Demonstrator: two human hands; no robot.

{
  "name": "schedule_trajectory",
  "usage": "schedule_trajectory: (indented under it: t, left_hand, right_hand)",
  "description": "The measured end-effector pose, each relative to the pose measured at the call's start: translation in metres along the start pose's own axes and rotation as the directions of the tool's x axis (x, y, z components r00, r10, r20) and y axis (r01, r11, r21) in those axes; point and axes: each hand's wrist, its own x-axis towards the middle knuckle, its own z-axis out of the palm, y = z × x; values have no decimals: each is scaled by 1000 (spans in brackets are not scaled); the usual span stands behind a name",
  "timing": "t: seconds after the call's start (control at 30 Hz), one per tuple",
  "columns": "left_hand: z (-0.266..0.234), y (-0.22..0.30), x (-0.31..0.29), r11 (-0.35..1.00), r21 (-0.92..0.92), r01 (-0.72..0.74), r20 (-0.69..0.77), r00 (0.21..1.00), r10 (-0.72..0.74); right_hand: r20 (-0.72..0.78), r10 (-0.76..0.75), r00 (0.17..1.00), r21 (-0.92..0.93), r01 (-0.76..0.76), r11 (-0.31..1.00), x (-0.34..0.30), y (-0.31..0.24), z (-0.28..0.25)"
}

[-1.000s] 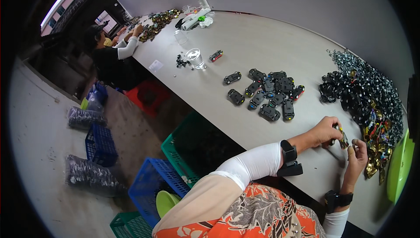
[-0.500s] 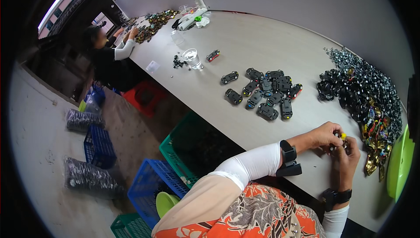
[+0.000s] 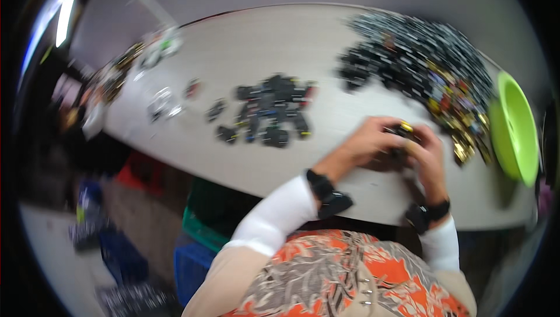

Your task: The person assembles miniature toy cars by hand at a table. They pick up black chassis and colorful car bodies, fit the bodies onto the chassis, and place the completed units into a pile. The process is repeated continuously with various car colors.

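My left hand point(image 3: 371, 140) and my right hand point(image 3: 430, 155) meet above the table's near side, fingers closed round a small toy car point(image 3: 402, 128) that shows dark with a yellow part. The fingers cover much of it, and motion blurs its details. To the left of my hands lies a cluster of black toy cars point(image 3: 274, 107), a few with red, yellow or blue showing. Beyond my right hand, a heap of black car parts point(image 3: 396, 66) runs into gold and coloured pieces point(image 3: 458, 104).
Small silver-and-dark parts point(image 3: 431, 31) lie along the back wall. A lime-green basin point(image 3: 519, 133) leans at the table's right end. At the left stand clear plastic cups point(image 3: 165, 104). Crates, a green one point(image 3: 201, 218) among them, sit below the table's front edge.
My view has swung to the right, so the table's contents sit farther left and the green basin shows more fully. Both hands still hold the toy car together.
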Motion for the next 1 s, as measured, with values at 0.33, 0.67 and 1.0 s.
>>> schedule_trajectory:
  t: [0.33,0.67,1.0]
  left_hand:
    - [2,0,1,1000,13,14,-300,954,-9]
    - [8,1,-4,981,191,20,-142,990,8]
    - [-2,28,-8,994,-106,1,-13,1000,-3]
  right_hand:
    - [-4,55,998,339,-51,939,-2,8,-5]
    - [84,92,992,400,-118,909,1,7,-8]
    - [264,43,964,753,-234,616,2,7,-25]
